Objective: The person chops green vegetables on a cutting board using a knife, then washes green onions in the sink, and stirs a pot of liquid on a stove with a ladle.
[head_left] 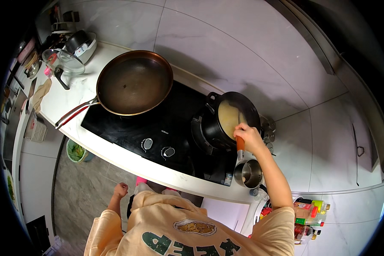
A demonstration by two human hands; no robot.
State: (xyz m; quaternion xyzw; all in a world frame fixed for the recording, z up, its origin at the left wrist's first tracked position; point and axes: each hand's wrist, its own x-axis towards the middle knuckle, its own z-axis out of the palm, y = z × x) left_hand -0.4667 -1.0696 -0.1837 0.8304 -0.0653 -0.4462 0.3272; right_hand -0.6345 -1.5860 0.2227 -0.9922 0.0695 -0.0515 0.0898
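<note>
My right hand [248, 137] grips the orange-brown handle [240, 144] of a utensil whose far end reaches into a black pot [208, 132] at the right of the cooktop. Pale yellowish liquid [228, 116] shows in the pot; the utensil's head is hidden there. Just below my right hand a small steel saucepan [248, 173] stands on the counter. My left hand [121, 189] hangs low in front of the counter with its fingers curled, and I cannot tell if it holds anything. A large brown frying pan [134, 83] sits at the left, its handle reaching over the counter's edge.
The black glass cooktop [153, 137] has two knobs. A glass lid [64, 62], a white bowl [90, 48] and a beige cloth [41, 95] lie at the far left. Bottles [304, 211] stand at the lower right. A green-rimmed bin [76, 150] holding greens is on the floor.
</note>
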